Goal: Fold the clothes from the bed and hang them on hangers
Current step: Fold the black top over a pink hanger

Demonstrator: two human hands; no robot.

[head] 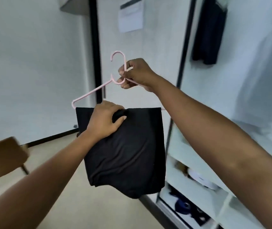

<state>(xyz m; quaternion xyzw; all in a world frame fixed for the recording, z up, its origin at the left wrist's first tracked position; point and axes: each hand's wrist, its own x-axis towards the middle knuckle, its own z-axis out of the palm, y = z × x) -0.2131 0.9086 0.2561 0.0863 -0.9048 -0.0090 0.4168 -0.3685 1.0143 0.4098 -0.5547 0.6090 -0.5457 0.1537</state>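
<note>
A pink hanger [91,93] is held up in front of me in the middle of the view. My right hand [136,73] grips its neck just below the hook. A folded black garment [128,154] is draped over the hanger's bottom bar and hangs down. My left hand [105,121] pinches a bunch of the black cloth near the bar, thumb on the front. The right end of the hanger is hidden behind my right forearm.
An open wardrobe [214,171] with white shelves holding small items stands on the right. A dark garment [209,30] hangs inside at the top right. A black-framed door [95,47] is straight ahead. A brown chair [3,156] is at the left.
</note>
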